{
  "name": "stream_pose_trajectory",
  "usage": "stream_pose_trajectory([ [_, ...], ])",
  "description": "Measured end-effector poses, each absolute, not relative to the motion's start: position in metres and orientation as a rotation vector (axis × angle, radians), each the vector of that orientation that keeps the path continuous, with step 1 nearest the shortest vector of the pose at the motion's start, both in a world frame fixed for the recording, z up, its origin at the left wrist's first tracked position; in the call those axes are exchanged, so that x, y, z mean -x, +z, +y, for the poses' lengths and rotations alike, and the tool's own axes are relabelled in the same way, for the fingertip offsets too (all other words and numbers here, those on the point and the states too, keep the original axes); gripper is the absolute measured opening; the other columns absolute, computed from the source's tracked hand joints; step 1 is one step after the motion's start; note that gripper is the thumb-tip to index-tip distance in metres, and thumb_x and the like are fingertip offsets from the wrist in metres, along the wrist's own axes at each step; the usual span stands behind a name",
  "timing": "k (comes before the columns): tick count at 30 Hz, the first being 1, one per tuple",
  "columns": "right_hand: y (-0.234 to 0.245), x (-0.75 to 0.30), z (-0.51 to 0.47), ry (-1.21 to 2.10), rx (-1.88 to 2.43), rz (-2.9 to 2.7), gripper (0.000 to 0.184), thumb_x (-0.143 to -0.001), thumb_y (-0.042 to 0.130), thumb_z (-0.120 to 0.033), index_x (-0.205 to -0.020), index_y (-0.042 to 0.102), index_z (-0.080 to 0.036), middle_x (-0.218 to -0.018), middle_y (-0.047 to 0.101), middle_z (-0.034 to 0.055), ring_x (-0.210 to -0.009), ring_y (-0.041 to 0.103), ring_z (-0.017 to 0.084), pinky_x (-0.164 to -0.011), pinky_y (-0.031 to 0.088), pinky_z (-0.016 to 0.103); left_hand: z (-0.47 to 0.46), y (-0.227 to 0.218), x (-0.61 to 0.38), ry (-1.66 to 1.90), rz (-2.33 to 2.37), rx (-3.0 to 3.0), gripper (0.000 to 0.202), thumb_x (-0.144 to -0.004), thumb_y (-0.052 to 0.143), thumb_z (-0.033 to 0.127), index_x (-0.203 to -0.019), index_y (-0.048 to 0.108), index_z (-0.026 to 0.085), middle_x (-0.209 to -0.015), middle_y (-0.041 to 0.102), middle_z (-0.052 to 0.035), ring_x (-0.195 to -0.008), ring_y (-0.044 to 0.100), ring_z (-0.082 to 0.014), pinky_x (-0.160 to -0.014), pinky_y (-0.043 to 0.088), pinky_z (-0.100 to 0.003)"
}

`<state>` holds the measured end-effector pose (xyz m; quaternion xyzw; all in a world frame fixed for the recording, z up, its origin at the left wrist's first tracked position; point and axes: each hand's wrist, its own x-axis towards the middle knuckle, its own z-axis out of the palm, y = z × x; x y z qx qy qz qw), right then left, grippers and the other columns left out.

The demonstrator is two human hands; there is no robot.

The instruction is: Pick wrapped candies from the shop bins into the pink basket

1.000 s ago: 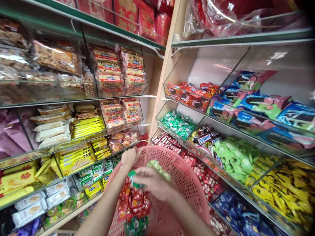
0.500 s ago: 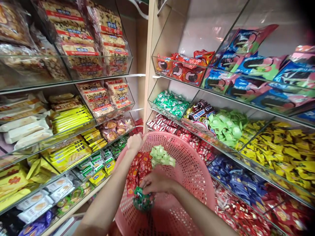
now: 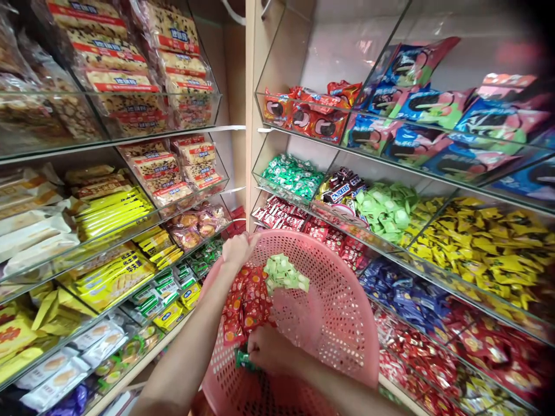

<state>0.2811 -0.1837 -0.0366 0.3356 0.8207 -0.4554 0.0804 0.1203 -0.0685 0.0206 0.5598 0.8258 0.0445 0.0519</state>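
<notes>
My left hand (image 3: 237, 252) is wrapped around the far-left rim of a pink perforated plastic basket (image 3: 347, 306). Inside the basket, my right hand (image 3: 269, 348) is curled over green-wrapped candies (image 3: 245, 359), most of them hidden under the hand. Just beyond that hand lies a heap of red-wrapped candies (image 3: 247, 300) against the basket's left side. Pale green packets (image 3: 284, 273) form a small pile farther up the basket wall.
Tiered clear bins meet at a corner post (image 3: 252, 115). Left shelves hold bagged pastries (image 3: 158, 167) and yellow packets (image 3: 115, 214). On the right are green candies (image 3: 292, 176), chocolate bars (image 3: 342, 188), light green packets (image 3: 385, 211), yellow candies (image 3: 485, 242) and blue packets (image 3: 401, 292).
My right hand has turned and curled more tightly over the green candies, covering more of them. The shelves have shifted left in view. My left hand stays on the rim.
</notes>
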Motion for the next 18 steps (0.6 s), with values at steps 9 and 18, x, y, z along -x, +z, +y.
stream_pose_trajectory([
  [9,-0.058,-0.287,-0.195,-1.247,-1.244,2.502,0.019,-0.065,0.049,-0.008,-0.069,0.066,-0.015,-0.074,0.066,0.0039,-0.074,0.055,0.014,-0.061,0.032,0.022,-0.063,0.018,-0.135,0.165,2.454,-1.752,0.069,-0.082,0.013,0.063,-0.103,0.059,0.016,-0.092,0.066,-0.0147,-0.089,0.061,-0.0284,-0.073,0.045,-0.035],
  [18,-0.049,-0.277,-0.199,-1.195,-1.296,2.451,0.013,-0.067,0.051,-0.011,-0.068,0.064,-0.015,-0.073,0.063,0.0035,-0.074,0.053,0.014,-0.06,0.031,0.022,-0.071,0.015,-0.123,0.202,2.485,-1.671,0.07,-0.081,0.015,0.065,-0.106,0.059,0.017,-0.095,0.065,-0.0148,-0.093,0.06,-0.0274,-0.077,0.044,-0.035],
])
